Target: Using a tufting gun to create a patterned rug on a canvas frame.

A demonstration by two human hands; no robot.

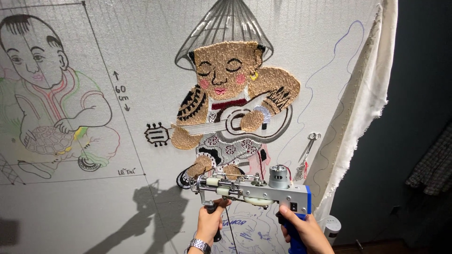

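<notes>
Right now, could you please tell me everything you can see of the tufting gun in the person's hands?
The tufting gun is a silver metal frame with cream plastic parts, a small cylindrical motor on top and a blue rear handle. It lies roughly level, its front end against the stretched cloth below the tufted guitar player. The left hand grips its dark front handle from below; the right hand holds the blue grip.

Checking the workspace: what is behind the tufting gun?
Behind the tufting gun: stretched cloth with the tufted guitar player's lower edge. The gun covers the patch directly behind it.

Tufting gun (256,188): shiny metal, blue plastic grip; backing cloth (141,197) matt woven (tufted figure (233,101) looped, fuzzy).
</notes>
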